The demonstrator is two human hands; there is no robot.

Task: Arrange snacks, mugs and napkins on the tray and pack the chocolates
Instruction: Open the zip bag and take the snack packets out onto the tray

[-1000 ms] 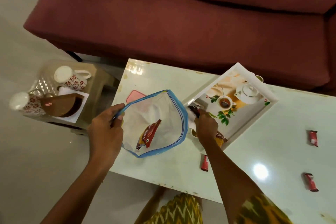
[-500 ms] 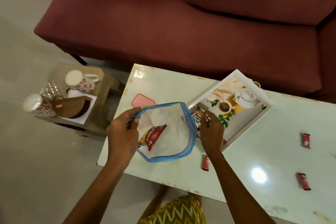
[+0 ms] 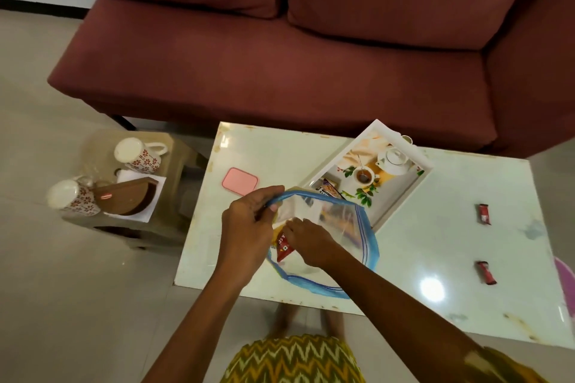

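My left hand (image 3: 249,227) pinches the near-left rim of a clear zip bag with a blue edge (image 3: 365,236), holding its mouth open over the white table (image 3: 420,246). My right hand (image 3: 308,242) is inside the bag's mouth, fingers curled down by a red chocolate packet (image 3: 284,247); what it holds is hidden. The printed white tray (image 3: 418,179) lies behind the bag, with snack packs (image 3: 328,190) at its near-left corner. Two red chocolates (image 3: 484,213) (image 3: 486,272) lie on the table at right. Two flowered mugs (image 3: 138,155) (image 3: 70,197) and white napkins (image 3: 157,194) sit on a side stool.
A maroon sofa (image 3: 280,71) runs along the table's far side. The low side stool (image 3: 174,165) at left also carries a brown holder (image 3: 127,199). A pink flat lid (image 3: 240,182) lies on the table left of the bag. My feet show below the table's near edge.
My right hand left the snack packs at the tray's corner and moved left into the bag. The bag shifted right, in front of the tray. The view has pulled back.
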